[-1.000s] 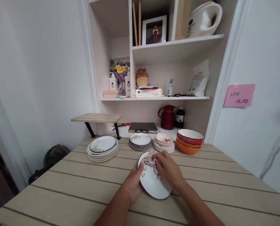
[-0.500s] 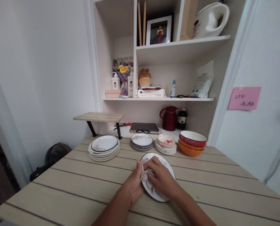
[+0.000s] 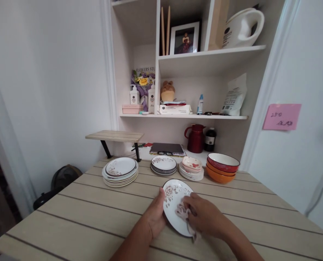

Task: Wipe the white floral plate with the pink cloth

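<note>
A white plate [image 3: 174,197] with a dark rim and a reddish flower print is tilted up over the wooden table [image 3: 96,214]. My left hand [image 3: 156,217] grips its left edge, thumb on the face. My right hand [image 3: 205,217] presses a crumpled pinkish cloth [image 3: 184,214] against the plate's lower right part, fingers closed on it.
Behind stand a stack of large plates [image 3: 120,171], a stack of smaller plates [image 3: 164,165], small dishes [image 3: 191,168] and red and orange bowls [image 3: 222,166]. A small wooden riser [image 3: 114,136], a red jug [image 3: 195,138] and cluttered shelves stand at the back.
My right hand with the cloth slid from the plate's upper left to its lower right. The flower print now shows. The plate stayed in my left hand.
</note>
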Action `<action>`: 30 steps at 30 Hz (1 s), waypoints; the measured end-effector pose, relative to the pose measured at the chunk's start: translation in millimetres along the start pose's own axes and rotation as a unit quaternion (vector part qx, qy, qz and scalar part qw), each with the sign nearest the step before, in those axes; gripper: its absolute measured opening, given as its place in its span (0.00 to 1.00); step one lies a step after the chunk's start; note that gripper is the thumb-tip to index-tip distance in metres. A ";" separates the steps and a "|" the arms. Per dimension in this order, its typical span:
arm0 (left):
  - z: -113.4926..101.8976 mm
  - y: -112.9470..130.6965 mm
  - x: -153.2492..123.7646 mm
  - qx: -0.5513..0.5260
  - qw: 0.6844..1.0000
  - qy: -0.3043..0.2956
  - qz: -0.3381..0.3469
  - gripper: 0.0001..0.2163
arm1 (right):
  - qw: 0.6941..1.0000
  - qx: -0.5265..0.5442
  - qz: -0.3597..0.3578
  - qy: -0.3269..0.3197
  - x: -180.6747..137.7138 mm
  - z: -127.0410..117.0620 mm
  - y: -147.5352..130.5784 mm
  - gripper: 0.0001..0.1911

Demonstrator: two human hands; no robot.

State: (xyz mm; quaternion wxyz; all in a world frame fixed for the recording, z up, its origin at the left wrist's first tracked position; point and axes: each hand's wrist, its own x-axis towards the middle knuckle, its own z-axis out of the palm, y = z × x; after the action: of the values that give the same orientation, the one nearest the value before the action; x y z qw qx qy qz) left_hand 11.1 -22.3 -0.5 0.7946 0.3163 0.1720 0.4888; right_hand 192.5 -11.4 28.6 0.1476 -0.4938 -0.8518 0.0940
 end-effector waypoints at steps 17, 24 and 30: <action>-1.0 -0.1 1.8 0.020 1.000 0.014 0.004 0.31 | 0.991 -0.034 0.115 0.050 15.1 -7.1 11.1 0.09; -4.2 1.8 1.3 -0.003 1.000 -0.017 -0.014 0.32 | 0.995 0.049 -0.078 -0.034 -5.6 -4.7 -19.9 0.08; 2.4 2.8 3.1 0.004 1.000 -0.006 -0.007 0.31 | 0.983 0.134 -0.091 0.081 24.4 0.2 -35.2 0.12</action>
State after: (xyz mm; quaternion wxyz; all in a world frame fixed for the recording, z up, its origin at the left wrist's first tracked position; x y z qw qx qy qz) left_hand 12.1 -19.4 3.3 0.7978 0.3211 0.1710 0.4808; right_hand 152.3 -7.7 43.0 0.2894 -0.3957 -0.8581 0.1531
